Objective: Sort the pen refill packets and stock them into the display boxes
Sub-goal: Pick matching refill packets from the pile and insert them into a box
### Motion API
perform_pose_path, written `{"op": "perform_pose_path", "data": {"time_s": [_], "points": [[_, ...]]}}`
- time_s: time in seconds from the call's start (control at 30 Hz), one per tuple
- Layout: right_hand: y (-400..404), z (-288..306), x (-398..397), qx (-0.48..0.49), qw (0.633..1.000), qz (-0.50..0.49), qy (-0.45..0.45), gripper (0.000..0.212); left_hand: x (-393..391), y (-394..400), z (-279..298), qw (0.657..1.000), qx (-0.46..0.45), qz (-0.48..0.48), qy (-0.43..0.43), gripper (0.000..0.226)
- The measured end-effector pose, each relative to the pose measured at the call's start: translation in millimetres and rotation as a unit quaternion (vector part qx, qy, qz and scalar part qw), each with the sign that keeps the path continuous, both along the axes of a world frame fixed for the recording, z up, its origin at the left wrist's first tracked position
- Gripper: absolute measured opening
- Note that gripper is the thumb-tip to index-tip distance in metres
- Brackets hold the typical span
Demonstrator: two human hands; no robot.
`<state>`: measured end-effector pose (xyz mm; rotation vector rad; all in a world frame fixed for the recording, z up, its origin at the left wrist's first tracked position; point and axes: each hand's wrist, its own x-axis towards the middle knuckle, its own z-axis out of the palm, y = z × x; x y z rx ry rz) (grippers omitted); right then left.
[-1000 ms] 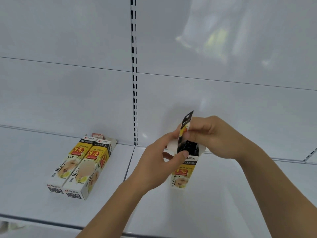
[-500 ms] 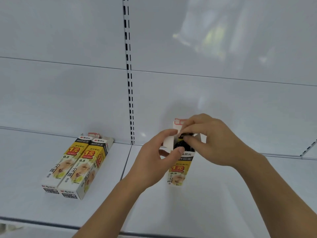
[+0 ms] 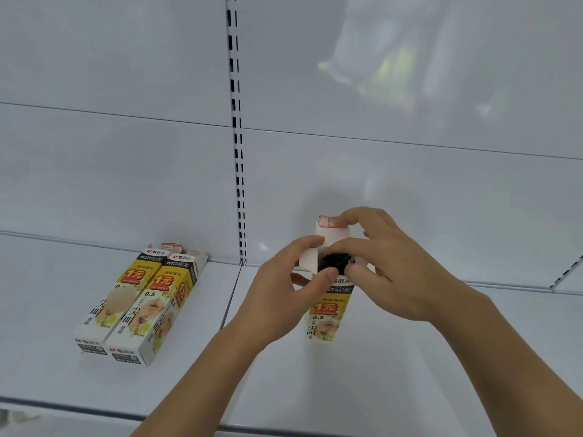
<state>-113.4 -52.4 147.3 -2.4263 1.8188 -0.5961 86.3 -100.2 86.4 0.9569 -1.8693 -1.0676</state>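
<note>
Hands meet at the open top of a display box that stands on the white shelf, well right of the slotted upright. The left hand wraps the box's left side, thumb tip pressed at the front edge of the opening, so that grip is clamped on the box. The right hand comes in from the right with its fingers curled over the mouth, where dark refill ends show; its fingertips press on the box top and the upper fingers touch the raised white flap with red printing behind them. Whether those fingers pinch anything inside, I cannot tell.

A second ago the right hand held a slim dark packet upright above the opening; half a second ago that packet had dropped out of sight and the white flap had come up behind the fingers. Now the flap stands a little taller and clearer, and the right hand's fingers are spread wider over the mouth. The left hand has kept its hold throughout.

Far to the left of both grips, two display boxes lie side by side on the shelf, touching each other, their tops toward the back panel. They have not shifted on the shelf; only the view has drifted.
</note>
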Motion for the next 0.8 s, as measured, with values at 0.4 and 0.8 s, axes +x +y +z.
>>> {"op": "perform_pose_path", "data": {"time_s": [0.4,0.8], "points": [[6.2,-18.4,-17.9,-0.084,0.995,-0.046,0.027,0.059,-0.9,-5.7,-12.6,0.999,-0.034,-0.029,-0.030,0.064],[9.0,-66.5,-32.2,0.037,0.966,-0.215,0.139,0.102,-48.0,-60.4,-4.4,0.997,-0.026,-0.019,-0.071,0.070]]}}
